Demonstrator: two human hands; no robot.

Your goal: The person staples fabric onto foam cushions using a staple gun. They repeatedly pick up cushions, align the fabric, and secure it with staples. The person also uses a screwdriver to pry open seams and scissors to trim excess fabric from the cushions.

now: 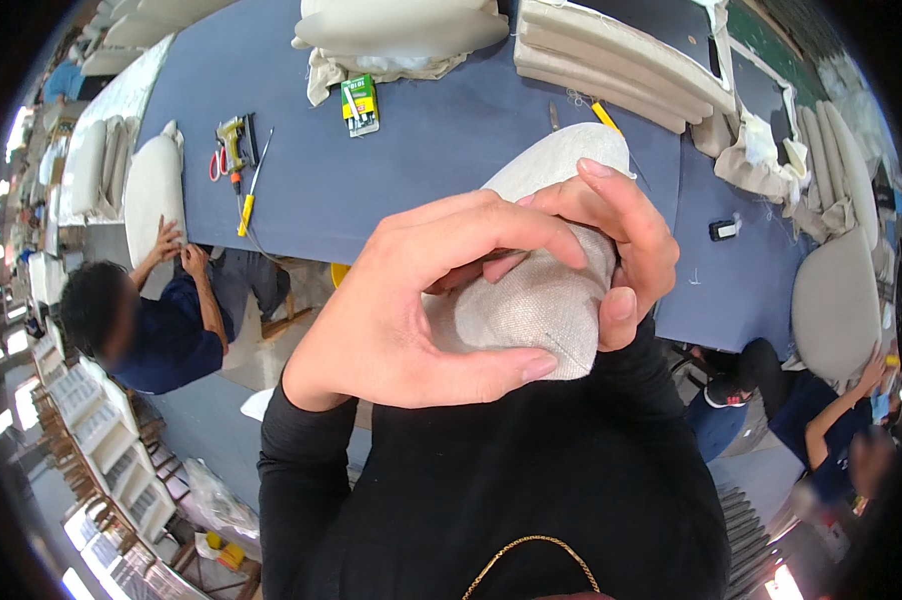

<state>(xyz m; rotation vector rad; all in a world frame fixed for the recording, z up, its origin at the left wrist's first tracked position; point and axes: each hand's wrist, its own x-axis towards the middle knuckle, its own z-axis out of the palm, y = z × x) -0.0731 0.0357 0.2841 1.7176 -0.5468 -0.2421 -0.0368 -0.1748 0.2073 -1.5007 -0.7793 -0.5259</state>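
Observation:
Both of my hands grip a beige fabric-covered cushion piece point(546, 290) held up close to the camera. My left hand point(411, 300) wraps its near end, thumb under it and fingers curled over the top. My right hand point(621, 240) holds the other side, fingers pressing the cloth from above and thumb on its edge. My black sleeves come up from the lower edge.
A blue-covered worktable point(421, 150) lies beyond, with a yellow staple gun point(233, 140), red scissors point(215, 163), a green box point(360, 104) and stacked beige cushions point(611, 60). A person in dark blue point(161, 320) works a cushion at the left; another person point(831, 420) crouches at the right.

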